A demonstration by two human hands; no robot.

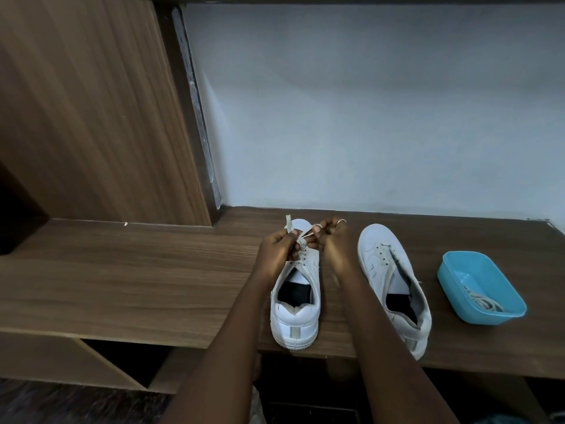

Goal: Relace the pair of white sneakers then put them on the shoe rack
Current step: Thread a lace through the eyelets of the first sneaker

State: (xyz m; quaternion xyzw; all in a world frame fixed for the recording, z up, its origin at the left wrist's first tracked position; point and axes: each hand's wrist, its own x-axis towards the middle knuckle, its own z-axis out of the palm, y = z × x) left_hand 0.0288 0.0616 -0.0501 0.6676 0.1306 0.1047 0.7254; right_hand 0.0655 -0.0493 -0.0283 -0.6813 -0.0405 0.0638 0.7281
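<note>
- Wooden shelf point(153, 270) against a pale wall.
- Left hand point(276, 250) and right hand point(331, 240) each pinch a lace point(301, 237) over the left sneaker point(298, 304).
- Right sneaker point(394, 283) stands beside a blue tub point(477, 286).

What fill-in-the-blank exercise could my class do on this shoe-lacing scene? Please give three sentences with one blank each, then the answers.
1. The left hand and right hand both pinch a lace above the sneaker on the person's ____.
2. A second lace lies coiled in a ____ tub.
3. The other sneaker stands between the first one and the ____.

Missing words: left; blue; tub.
</note>
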